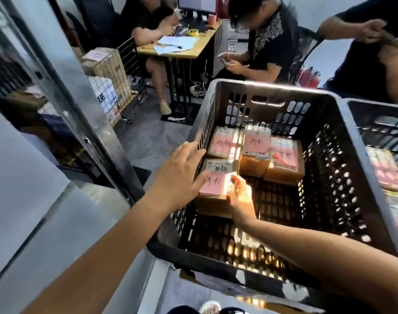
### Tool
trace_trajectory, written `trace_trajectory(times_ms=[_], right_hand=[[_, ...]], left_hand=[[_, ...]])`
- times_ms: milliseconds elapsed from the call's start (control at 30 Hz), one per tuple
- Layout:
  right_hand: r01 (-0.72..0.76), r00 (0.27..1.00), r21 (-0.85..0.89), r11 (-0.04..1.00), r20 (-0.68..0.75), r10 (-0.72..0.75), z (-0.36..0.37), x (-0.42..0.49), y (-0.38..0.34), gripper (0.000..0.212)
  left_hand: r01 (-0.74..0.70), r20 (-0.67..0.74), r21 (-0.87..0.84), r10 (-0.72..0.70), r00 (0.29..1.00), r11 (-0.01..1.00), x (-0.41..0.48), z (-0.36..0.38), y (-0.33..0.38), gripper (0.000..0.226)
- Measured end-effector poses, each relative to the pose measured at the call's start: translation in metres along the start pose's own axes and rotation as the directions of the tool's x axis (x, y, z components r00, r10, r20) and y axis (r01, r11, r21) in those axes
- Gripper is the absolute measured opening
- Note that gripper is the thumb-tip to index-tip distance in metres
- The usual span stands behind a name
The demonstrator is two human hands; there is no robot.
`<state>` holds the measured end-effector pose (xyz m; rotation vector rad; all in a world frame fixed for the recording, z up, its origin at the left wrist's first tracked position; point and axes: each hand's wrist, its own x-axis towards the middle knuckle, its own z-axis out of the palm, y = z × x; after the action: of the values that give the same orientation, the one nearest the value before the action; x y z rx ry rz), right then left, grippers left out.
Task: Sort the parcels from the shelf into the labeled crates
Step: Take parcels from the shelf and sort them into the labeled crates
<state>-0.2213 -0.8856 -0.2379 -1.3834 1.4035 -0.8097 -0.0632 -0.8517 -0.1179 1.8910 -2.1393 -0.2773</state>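
Head view: my right hand (240, 197) is gripping the right edge of a pink-labelled parcel (212, 203), fingers (235, 179) curled on it. My left hand (182, 171) is lying spread and released over the crate (268, 88) rim, thumb touching the parcel. The parcel is sitting inside the crate at its left wall, just in front of three other parcels (255, 147).

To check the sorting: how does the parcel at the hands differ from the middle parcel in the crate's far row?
The near parcel lies alone by the left wall of the black crate; the middle parcel is flanked on both sides. The left hand touches and the right hand grips the near parcel; the middle parcel is untouched. Both are brown boxes bearing pink handwritten notes.
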Motion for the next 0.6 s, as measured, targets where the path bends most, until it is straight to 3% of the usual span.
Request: trace_trajectory(times_ms=[133,267,333,600], right_hand=[[-0.035,0.997,-0.171,0.985,0.064,0.047,0.003,0.005,0.020,0.051],[-0.015,0.945,-0.424,0.906,0.290,0.151,0.004,0.003,0.028,0.090],[0.020,0.952,-0.507,0.862,0.272,0.137,0.000,0.007,0.026,0.091],[0.026,0.980,-0.571,0.820,0.178,0.092,-0.001,0.016,0.025,0.081]], left_hand=[[-0.008,-0.009,-0.028,0.008,1.000,1.000,0.000,0.000,-0.002,0.052],[-0.012,0.003,-0.027,0.013,1.000,1.000,0.000,0.001,-0.004,0.053],[-0.017,0.014,-0.016,0.017,1.000,1.000,0.000,0.001,-0.004,0.054],[-0.005,0.039,0.007,0.005,0.999,1.000,-0.001,0.000,-0.002,0.057]])
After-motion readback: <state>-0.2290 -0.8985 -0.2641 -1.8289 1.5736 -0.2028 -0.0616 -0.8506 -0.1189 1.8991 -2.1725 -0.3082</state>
